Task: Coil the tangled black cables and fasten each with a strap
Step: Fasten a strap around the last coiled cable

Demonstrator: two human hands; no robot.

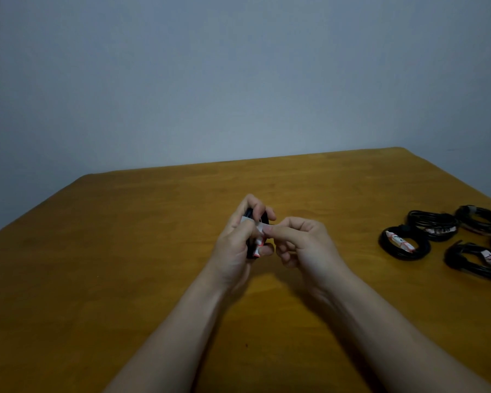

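The grey wall [238, 66] fills the upper half of the view. Below it the wooden table [125, 279] spreads toward me, with both my bare forearms reaching in from the near edge.

My left hand [234, 251] is above the middle of the table, fingers curled round the cable [249, 252], which is gathered into a small black bundle. Most of it is hidden in my palm, so I cannot tell how many loops it makes. The bundle's long axis runs away from me toward the far edge, one end showing above my fingers and the other below my thumb. I cannot tell whether it touches the table.

My right hand [304, 242] is just beside the left, thumb and forefinger pinched tight on the free end of the strap [260, 227]; the other fingers are loosely curled under. The strap is white with red marks. It crosses the cable sideways and its end points right, into my pinch, while another part of it shows lower on the bundle.

Well apart, at the table's right side, lie the tied coils [431, 224], a cluster of about five lying flat, close together, some cut off by the edge of view. Each visible one has a white band [400, 241] round it with writing too blurred to read.
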